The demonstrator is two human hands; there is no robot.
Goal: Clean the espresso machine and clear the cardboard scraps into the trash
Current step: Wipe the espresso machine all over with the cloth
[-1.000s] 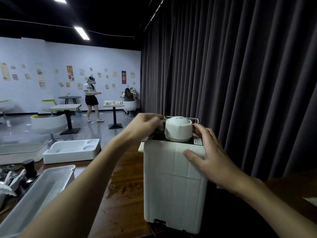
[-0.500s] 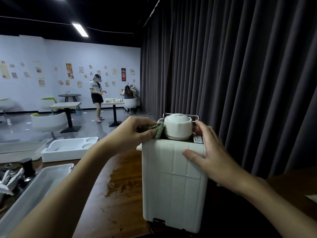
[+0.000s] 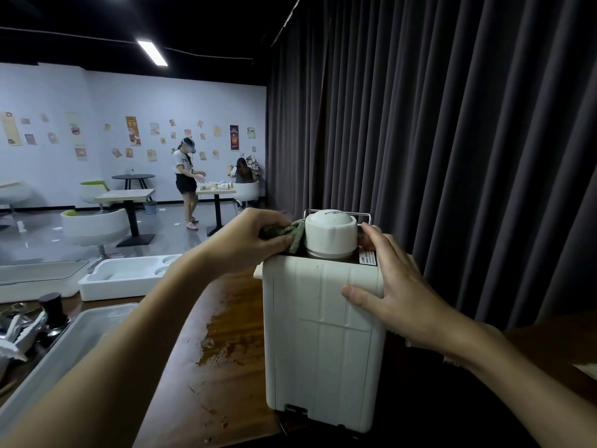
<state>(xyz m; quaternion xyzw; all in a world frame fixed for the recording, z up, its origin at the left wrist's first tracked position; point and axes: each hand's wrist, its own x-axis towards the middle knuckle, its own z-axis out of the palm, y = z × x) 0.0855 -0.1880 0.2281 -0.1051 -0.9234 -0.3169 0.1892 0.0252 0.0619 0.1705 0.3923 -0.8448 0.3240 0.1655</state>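
The white espresso machine (image 3: 319, 344) stands on the wooden counter (image 3: 226, 350) with its ribbed back toward me. A round white cap (image 3: 330, 233) sits on its top. My left hand (image 3: 248, 242) is closed on a grey-green cloth (image 3: 295, 234) and presses it against the top left of the machine, beside the cap. My right hand (image 3: 394, 295) grips the machine's upper right corner, thumb on the back panel and fingers over the top. No cardboard scraps are clearly in view.
A metal tray (image 3: 74, 344) lies at the left, with a dark tamper (image 3: 53, 307) and crumpled white wrappers (image 3: 19, 331) beyond it. A white foam insert (image 3: 126, 279) rests further back. Dark curtains hang behind. Two people are at café tables far off.
My left hand has pulled the cloth out into sight and slid it along the machine's top toward the cap. The right hand keeps its hold. The standing person in the background walked right.
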